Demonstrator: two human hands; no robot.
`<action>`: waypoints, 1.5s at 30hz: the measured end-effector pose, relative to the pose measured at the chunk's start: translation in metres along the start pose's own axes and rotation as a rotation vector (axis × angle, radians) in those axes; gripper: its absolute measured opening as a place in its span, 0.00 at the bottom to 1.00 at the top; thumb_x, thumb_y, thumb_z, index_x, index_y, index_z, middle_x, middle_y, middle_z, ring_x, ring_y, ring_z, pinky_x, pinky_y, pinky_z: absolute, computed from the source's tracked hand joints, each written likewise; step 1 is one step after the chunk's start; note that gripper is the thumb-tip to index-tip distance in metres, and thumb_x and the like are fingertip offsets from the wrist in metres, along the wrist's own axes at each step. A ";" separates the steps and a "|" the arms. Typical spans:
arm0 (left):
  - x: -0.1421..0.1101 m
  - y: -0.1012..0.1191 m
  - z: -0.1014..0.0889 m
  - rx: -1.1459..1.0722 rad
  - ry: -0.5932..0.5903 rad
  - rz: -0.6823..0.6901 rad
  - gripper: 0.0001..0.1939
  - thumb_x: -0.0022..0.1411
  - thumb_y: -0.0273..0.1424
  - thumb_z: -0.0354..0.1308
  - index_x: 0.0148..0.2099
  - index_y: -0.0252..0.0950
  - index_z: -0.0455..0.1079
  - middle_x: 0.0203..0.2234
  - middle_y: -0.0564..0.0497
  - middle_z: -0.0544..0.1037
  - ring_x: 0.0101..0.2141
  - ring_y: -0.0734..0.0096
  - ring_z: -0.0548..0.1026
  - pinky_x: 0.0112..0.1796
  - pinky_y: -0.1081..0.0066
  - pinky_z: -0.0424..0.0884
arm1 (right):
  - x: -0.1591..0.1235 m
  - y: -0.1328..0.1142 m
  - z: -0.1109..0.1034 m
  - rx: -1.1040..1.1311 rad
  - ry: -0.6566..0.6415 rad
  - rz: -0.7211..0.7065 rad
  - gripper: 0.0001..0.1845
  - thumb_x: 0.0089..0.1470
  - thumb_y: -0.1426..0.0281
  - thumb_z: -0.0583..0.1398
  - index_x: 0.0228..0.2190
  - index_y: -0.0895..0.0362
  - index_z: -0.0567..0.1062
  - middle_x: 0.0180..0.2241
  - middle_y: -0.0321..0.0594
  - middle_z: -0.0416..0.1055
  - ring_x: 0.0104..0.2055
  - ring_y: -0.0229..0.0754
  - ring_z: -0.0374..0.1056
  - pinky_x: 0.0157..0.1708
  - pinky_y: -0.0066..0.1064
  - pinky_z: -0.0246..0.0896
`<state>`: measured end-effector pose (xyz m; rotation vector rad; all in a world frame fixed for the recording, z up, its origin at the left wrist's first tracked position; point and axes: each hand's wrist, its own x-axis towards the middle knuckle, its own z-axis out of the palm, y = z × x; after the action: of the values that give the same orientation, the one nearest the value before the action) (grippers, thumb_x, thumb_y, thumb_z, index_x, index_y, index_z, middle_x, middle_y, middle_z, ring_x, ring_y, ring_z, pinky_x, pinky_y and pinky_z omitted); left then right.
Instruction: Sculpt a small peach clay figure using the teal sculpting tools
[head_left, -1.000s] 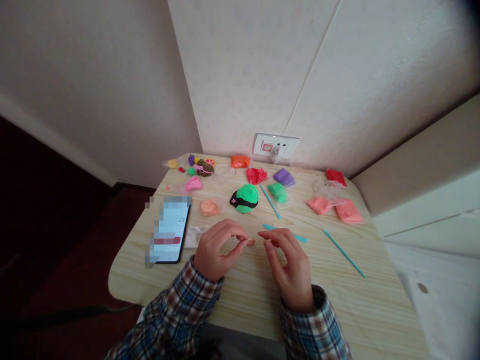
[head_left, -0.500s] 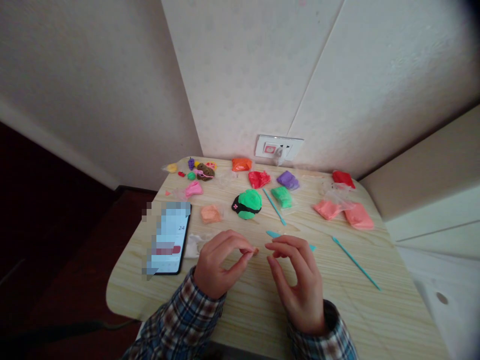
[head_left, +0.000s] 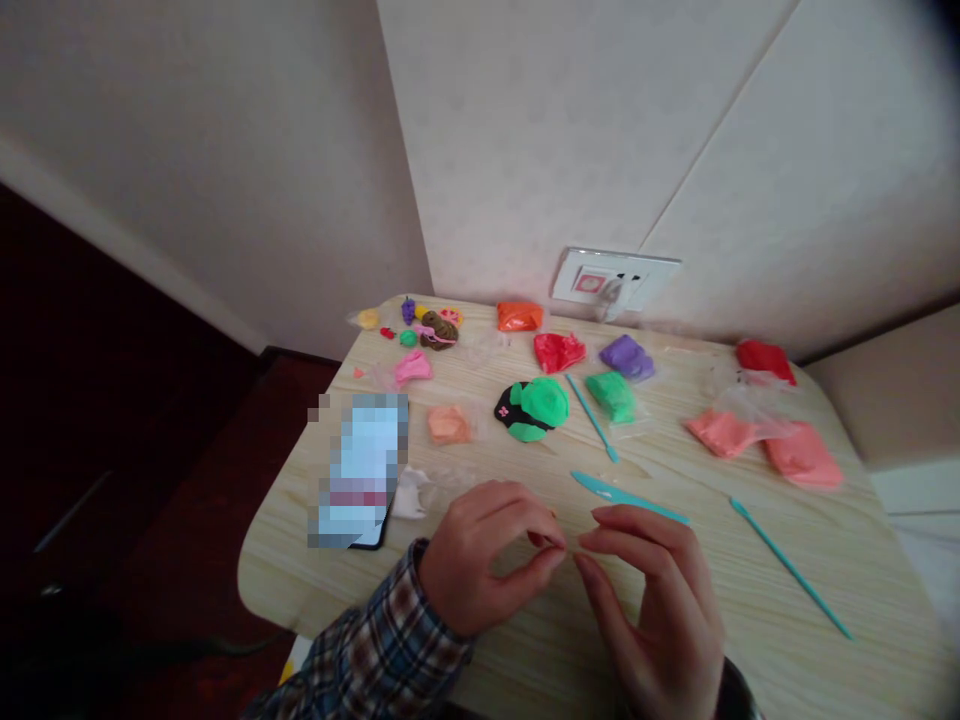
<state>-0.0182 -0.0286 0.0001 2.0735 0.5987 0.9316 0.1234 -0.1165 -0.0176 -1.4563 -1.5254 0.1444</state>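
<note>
We pinch the fingertips of our left hand (head_left: pixel 564 549) together on a small orange bit (head_left: pixel 553 513), mostly hidden behind the fingers, over the near middle of the table (head_left: pixel 525 650). Our right hand (head_left: pixel 580 550) is just beside it, its thumb and forefinger parted. Beyond the right hand we have a blue knife (head_left: pixel 626 495); farther off lies a green-and-black piece (head_left: pixel 534 408), and to the left a phone (head_left: pixel 364 460).
</note>
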 end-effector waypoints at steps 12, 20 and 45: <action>0.002 -0.001 -0.002 -0.089 -0.002 -0.081 0.02 0.56 0.21 0.58 0.32 0.32 0.72 0.26 0.48 0.78 0.30 0.71 0.75 0.34 0.73 0.71 | 0.007 -0.003 -0.001 -0.001 -0.035 -0.036 0.07 0.54 0.80 0.57 0.34 0.58 0.69 0.39 0.41 0.63 0.42 0.38 0.63 0.38 0.30 0.61; 0.004 -0.002 -0.003 -0.056 -0.016 -0.058 0.04 0.56 0.21 0.58 0.33 0.32 0.72 0.26 0.48 0.77 0.30 0.73 0.75 0.33 0.75 0.72 | 0.008 -0.006 0.000 -0.045 -0.010 -0.015 0.07 0.53 0.80 0.57 0.34 0.58 0.69 0.39 0.40 0.63 0.42 0.38 0.63 0.39 0.29 0.64; 0.000 -0.004 -0.001 0.062 -0.022 -0.029 0.04 0.59 0.23 0.56 0.34 0.34 0.73 0.28 0.49 0.78 0.31 0.71 0.75 0.34 0.71 0.71 | 0.007 -0.004 0.003 -0.099 -0.019 0.012 0.08 0.54 0.79 0.57 0.36 0.56 0.70 0.39 0.42 0.66 0.41 0.43 0.67 0.37 0.36 0.69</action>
<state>-0.0191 -0.0257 -0.0030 2.1223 0.6516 0.8826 0.1199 -0.1106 -0.0131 -1.5463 -1.5579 0.0908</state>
